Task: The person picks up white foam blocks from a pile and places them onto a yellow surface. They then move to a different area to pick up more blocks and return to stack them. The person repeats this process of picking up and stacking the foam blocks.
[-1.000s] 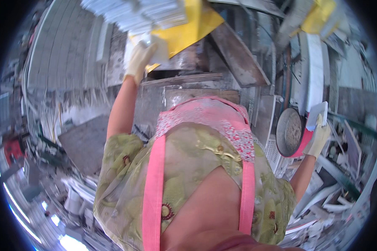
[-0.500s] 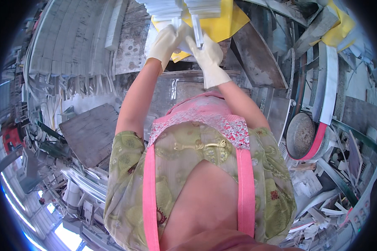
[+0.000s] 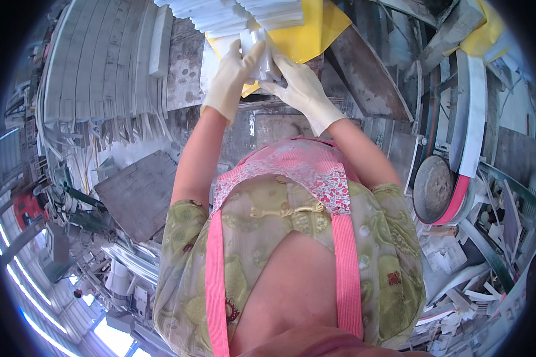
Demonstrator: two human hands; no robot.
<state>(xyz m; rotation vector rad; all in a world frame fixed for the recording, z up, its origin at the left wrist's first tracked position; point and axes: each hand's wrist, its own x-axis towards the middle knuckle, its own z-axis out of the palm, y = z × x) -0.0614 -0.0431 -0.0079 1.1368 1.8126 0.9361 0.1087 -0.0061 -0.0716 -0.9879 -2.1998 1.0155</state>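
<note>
Head view: we see both gloved hands meet far ahead. Left hand (image 3: 235,76) and right hand (image 3: 301,89) clasp a small white bundle (image 3: 261,55) between them, long axis upright, over the yellow sheet (image 3: 315,30), equally near both.

1. The place was a rough industrial workshop, dusty and grey throughout.
2. Long rows of white strips (image 3: 95,71) lay stacked on the left, with loose offcuts hanging at their edge.
3. A round machine wheel (image 3: 433,189) with a red rim stood on the right.
4. White scraps (image 3: 458,285) littered the floor, and worn metal plates (image 3: 138,191) lay about.
</note>
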